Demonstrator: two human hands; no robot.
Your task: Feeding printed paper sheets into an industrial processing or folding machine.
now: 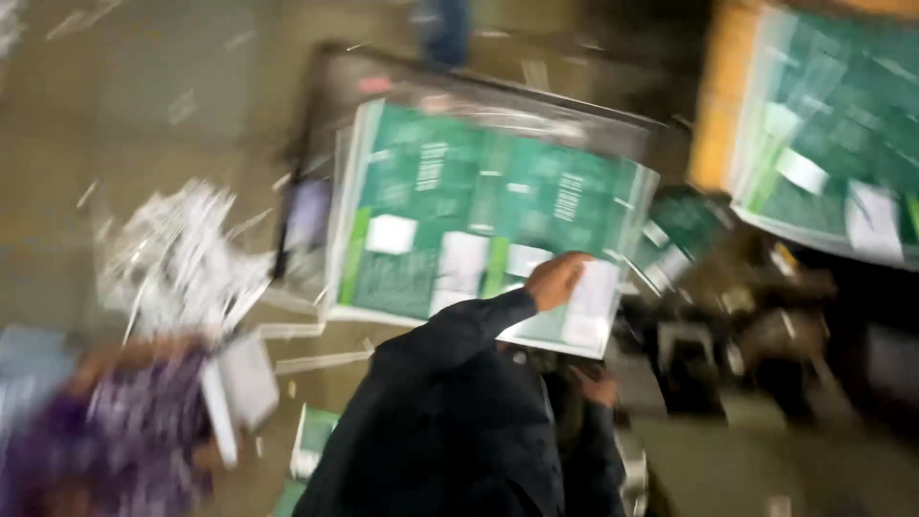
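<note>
The view is heavily blurred. A stack of large green printed sheets [479,206] with white patches lies on a dark table [335,96]. My left hand [555,280], in a dark sleeve, rests with curled fingers on the stack's near right corner, beside a white patch; blur hides whether it grips a sheet. My right hand [598,388] is lower, close to my body and just below the stack's edge. Whether it holds anything is hidden.
A heap of white paper trimmings [172,258] lies on the floor at left. A person in purple patterned clothing [105,440] at lower left holds white paper [239,383]. A second stack of green sheets [833,124] sits on a yellow support at upper right. Dark machinery [747,335] stands at right.
</note>
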